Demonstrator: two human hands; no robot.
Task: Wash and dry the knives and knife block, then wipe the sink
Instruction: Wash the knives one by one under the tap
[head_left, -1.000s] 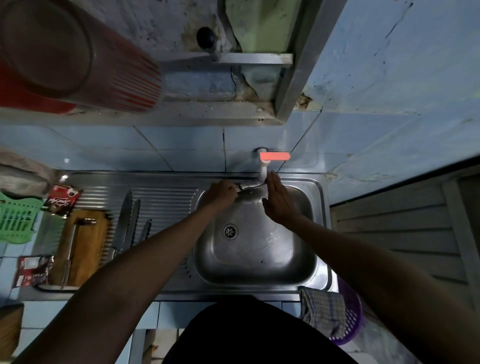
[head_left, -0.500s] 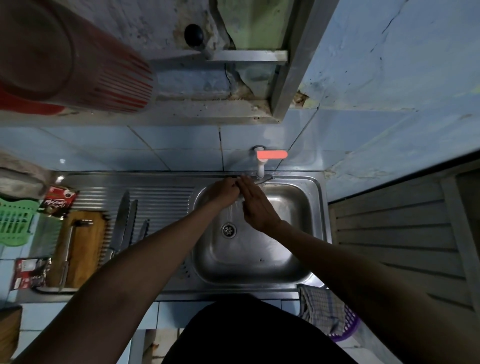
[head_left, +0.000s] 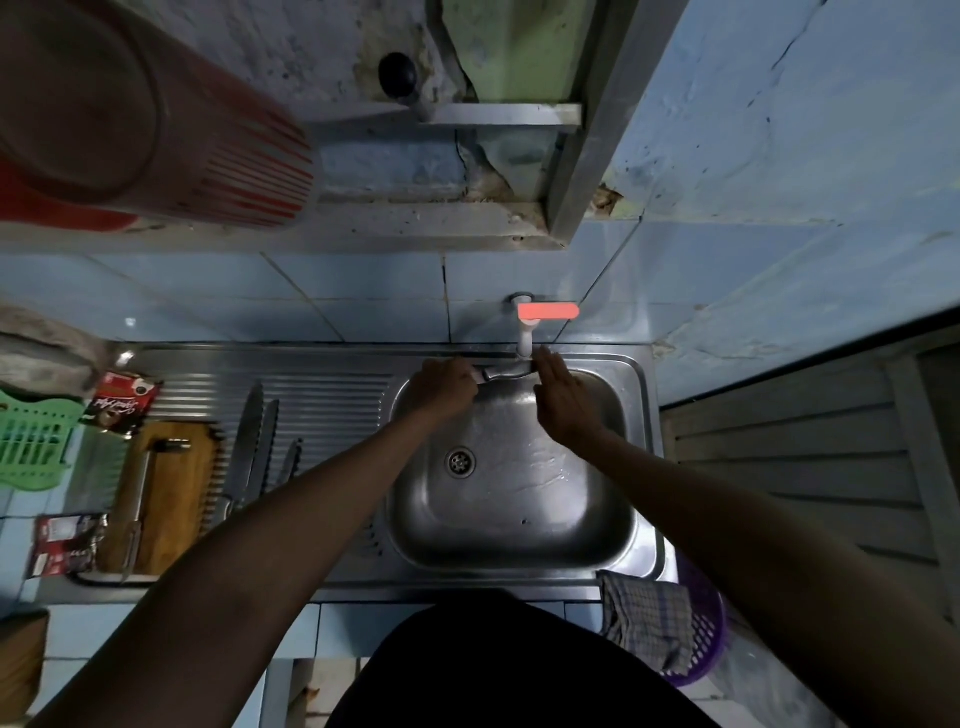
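My left hand (head_left: 447, 387) grips the handle of a small knife (head_left: 506, 370) at the back of the steel sink (head_left: 519, 530). Its blade points right, just under the white tap (head_left: 524, 340) with the red lever (head_left: 548, 312). My right hand (head_left: 561, 400) is held flat with straight fingers against the blade's tip end. Three more knives (head_left: 249, 441) lie side by side on the ribbed drainboard. Left of them lies the wooden knife block (head_left: 176, 499) with a long steel tool (head_left: 139, 499) on top.
A checked cloth (head_left: 649, 618) hangs over a purple basket (head_left: 704, 644) at the sink's front right corner. A green plastic rack (head_left: 31, 447) and red sachets (head_left: 122, 402) sit at the far left. An overturned red tub (head_left: 130, 114) rests on the ledge above.
My right hand slid left along the blade toward my left hand, then back right to the tap end. My left hand has kept its hold in place.
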